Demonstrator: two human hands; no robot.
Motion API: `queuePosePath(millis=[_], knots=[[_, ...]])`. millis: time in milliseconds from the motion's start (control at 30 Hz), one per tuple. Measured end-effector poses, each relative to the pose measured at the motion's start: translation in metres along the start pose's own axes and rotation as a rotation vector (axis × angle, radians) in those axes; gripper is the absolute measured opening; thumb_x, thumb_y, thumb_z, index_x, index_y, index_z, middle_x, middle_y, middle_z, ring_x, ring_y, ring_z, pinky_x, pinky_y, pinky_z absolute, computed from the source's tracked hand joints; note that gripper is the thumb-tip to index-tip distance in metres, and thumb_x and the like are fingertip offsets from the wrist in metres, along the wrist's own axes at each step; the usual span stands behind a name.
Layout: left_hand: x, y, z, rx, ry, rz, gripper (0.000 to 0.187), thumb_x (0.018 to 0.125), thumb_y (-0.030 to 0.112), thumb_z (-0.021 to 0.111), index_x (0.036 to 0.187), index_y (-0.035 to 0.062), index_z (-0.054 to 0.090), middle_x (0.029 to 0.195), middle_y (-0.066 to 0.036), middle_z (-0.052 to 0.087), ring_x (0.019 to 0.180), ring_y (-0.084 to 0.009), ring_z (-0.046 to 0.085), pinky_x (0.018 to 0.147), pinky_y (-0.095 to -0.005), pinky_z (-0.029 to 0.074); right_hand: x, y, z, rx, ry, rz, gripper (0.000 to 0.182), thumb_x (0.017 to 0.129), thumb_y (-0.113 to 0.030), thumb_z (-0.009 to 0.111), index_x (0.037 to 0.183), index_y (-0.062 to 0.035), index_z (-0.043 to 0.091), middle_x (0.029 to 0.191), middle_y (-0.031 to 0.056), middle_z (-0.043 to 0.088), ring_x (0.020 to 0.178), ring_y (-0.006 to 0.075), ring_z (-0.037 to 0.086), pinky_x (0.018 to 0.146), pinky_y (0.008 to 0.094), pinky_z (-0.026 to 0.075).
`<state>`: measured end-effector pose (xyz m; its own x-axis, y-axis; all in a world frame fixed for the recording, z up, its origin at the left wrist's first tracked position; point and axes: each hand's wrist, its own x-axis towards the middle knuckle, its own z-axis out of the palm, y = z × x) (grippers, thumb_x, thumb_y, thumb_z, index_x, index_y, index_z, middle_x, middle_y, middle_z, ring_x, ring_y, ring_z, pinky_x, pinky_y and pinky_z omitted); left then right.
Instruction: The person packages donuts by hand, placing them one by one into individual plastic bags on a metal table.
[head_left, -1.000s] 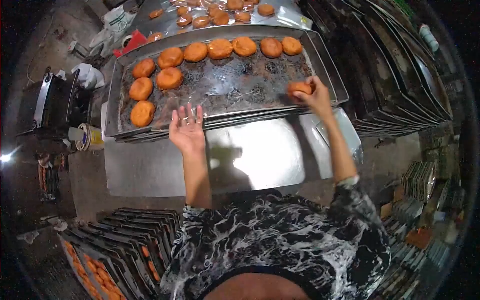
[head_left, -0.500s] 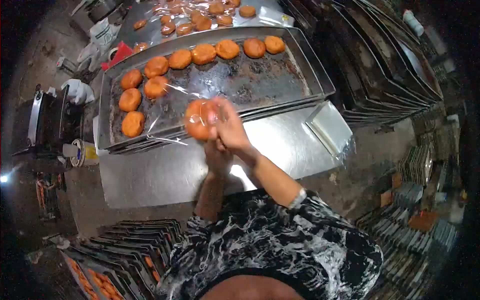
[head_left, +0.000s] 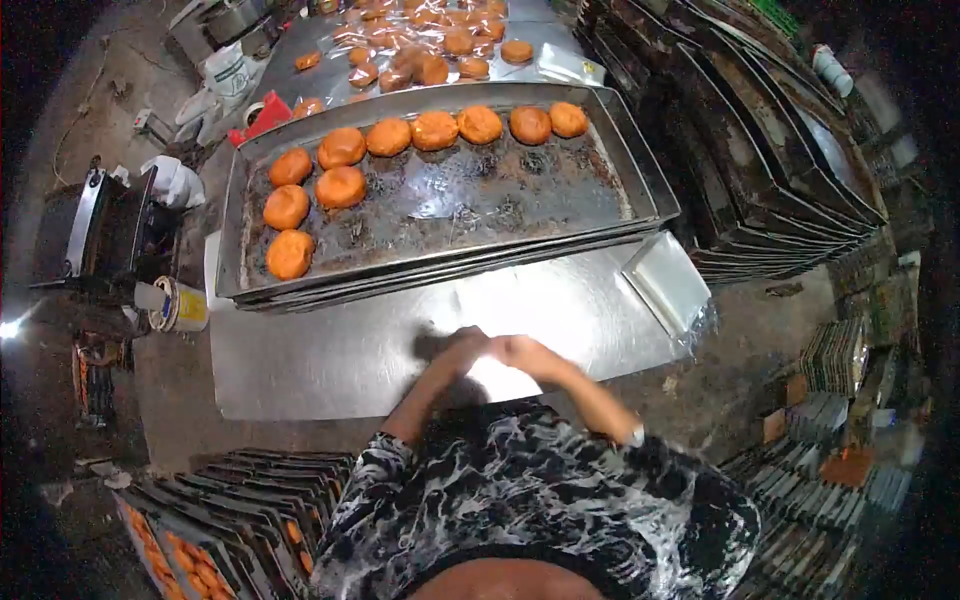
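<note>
My left hand (head_left: 462,347) and my right hand (head_left: 518,352) meet over the front part of a shiny metal table (head_left: 310,365). Their fingers are blurred and partly hidden, so I cannot make out whether they are open or closed. No bun shows in either hand. Beyond them, a large dark baking tray (head_left: 450,240) holds several round orange-brown buns (head_left: 342,187) along its left and far sides. To the right of my hands lies a stack of clear plastic bags (head_left: 668,282).
More buns, many in clear wrap (head_left: 458,42), cover the far table. A second stack of clear bags (head_left: 570,65) lies beside them. Stacked trays (head_left: 760,160) stand at the right, racked trays (head_left: 240,500) at the lower left. A bucket (head_left: 180,305) is left of the table.
The bagged bun that was between my hands is gone from them. Both hands have drawn back towards my body, down from the tray's front edge. The view has shifted slightly.
</note>
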<state>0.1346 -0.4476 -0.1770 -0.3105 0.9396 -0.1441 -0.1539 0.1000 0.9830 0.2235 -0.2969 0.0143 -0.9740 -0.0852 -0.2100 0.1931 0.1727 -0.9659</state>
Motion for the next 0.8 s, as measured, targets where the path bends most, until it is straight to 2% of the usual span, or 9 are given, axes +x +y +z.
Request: queuePosePath(millis=[67, 100, 200, 267, 367, 600, 700, 767, 800], knots=[[-0.008, 0.069, 0.028, 0.674, 0.167, 0.345, 0.032, 0.071, 0.027, 0.056, 0.087, 0.0002, 0.052, 0.076, -0.013, 0.053, 0.076, -0.027, 0.05, 0.071, -0.0348, 0.041, -0.044, 0.066, 0.021, -0.098, -0.073, -0.017, 0.015, 0.072, -0.01, 0.064, 0.081, 0.0005, 0.059, 0.077, 0.0083, 0.061, 0.072, 0.0142, 0.056, 0.068, 0.0283, 0.044], [-0.004, 0.019, 0.02, 0.965, 0.138, 0.342, 0.029, 0.07, 0.022, 0.056, 0.09, 0.001, 0.053, 0.074, -0.013, 0.053, 0.07, -0.0267, 0.051, 0.067, -0.0343, 0.042, -0.05, 0.065, 0.03, -0.089, -0.014, 0.104, 0.017, 0.073, -0.013, 0.063, 0.084, 0.0002, 0.059, 0.076, 0.0085, 0.061, 0.071, 0.0139, 0.055, 0.068, 0.0283, 0.044], [0.02, -0.003, 0.0, 1.0, -0.008, 0.411, 0.027, 0.071, 0.016, 0.054, 0.094, 0.001, 0.053, 0.077, -0.014, 0.054, 0.069, -0.0271, 0.051, 0.067, -0.0335, 0.042, -0.057, 0.057, 0.029, -0.033, 0.231, 0.164, 0.019, 0.076, -0.017, 0.062, 0.079, 0.0016, 0.058, 0.071, 0.0048, 0.058, 0.065, 0.0095, 0.051, 0.06, 0.0265, 0.043], [0.005, 0.069, 0.004, 0.766, -0.043, 0.337, 0.026, 0.076, 0.012, 0.051, 0.098, -0.0005, 0.054, 0.083, -0.012, 0.057, 0.075, -0.0222, 0.054, 0.07, -0.0302, 0.043, -0.049, 0.059, 0.036, -0.051, 0.288, 0.113, 0.022, 0.077, -0.02, 0.06, 0.079, 0.002, 0.057, 0.067, 0.0036, 0.054, 0.062, 0.009, 0.048, 0.056, 0.0256, 0.041], [-0.009, 0.098, 0.033, -0.037, 0.145, -0.027, 0.021, 0.077, 0.01, 0.051, 0.091, -0.0029, 0.059, 0.087, -0.01, 0.061, 0.078, -0.0115, 0.055, 0.069, -0.0245, 0.043, -0.023, 0.046, 0.043, -0.064, 0.499, 0.064, 0.024, 0.081, -0.022, 0.055, 0.08, 0.0018, 0.057, 0.064, 0.0027, 0.053, 0.058, 0.0083, 0.046, 0.053, 0.024, 0.039], [-0.002, 0.127, 0.065, 0.391, 0.309, -0.092, 0.011, 0.069, 0.011, 0.065, 0.074, 0.0026, 0.06, 0.065, -0.005, 0.059, 0.063, -0.011, 0.054, 0.06, -0.0248, 0.044, -0.056, 0.046, 0.038, -0.43, 0.713, 0.152, 0.027, 0.083, -0.02, 0.047, 0.099, 0.0016, 0.049, 0.058, 0.0124, 0.053, 0.058, 0.0184, 0.059, 0.05, 0.0318, 0.043], [0.031, 0.156, 0.087, 0.402, 0.597, 0.375, 0.008, 0.065, 0.005, 0.065, 0.072, 0.0043, 0.06, 0.067, -0.007, 0.053, 0.062, -0.0191, 0.052, 0.058, -0.029, 0.041, -0.049, 0.019, -0.018, 0.613, 0.352, 0.441, 0.037, 0.084, -0.013, 0.042, 0.119, -0.0032, 0.042, 0.064, 0.0039, 0.056, 0.047, 0.0066, 0.047, 0.039, 0.019, 0.034], [0.035, 0.185, 0.098, 0.45, 0.544, 0.421, 0.009, 0.067, 0.004, 0.063, 0.076, 0.0044, 0.063, 0.069, -0.007, 0.052, 0.065, -0.0189, 0.052, 0.058, -0.0286, 0.041, -0.022, -0.009, -0.051, 1.446, 0.58, 0.318, 0.037, 0.087, -0.017, 0.043, 0.12, -0.0023, 0.04, 0.068, -0.0001, 0.051, 0.046, 0.0082, 0.038, 0.04, 0.0209, 0.032], [0.052, 0.186, 0.101, 0.457, 0.576, 0.629, 0.022, 0.07, 0.006, 0.061, 0.092, 0.0068, 0.061, 0.07, -0.006, 0.052, 0.063, -0.0141, 0.052, 0.055, -0.0256, 0.041, -0.007, 0.063, -0.091, 1.407, -0.202, -0.444, 0.045, 0.087, -0.031, 0.043, 0.126, -0.0096, 0.033, 0.113, 0.0127, 0.049, 0.095, 0.0202, 0.052, 0.07, 0.0333, 0.049]])
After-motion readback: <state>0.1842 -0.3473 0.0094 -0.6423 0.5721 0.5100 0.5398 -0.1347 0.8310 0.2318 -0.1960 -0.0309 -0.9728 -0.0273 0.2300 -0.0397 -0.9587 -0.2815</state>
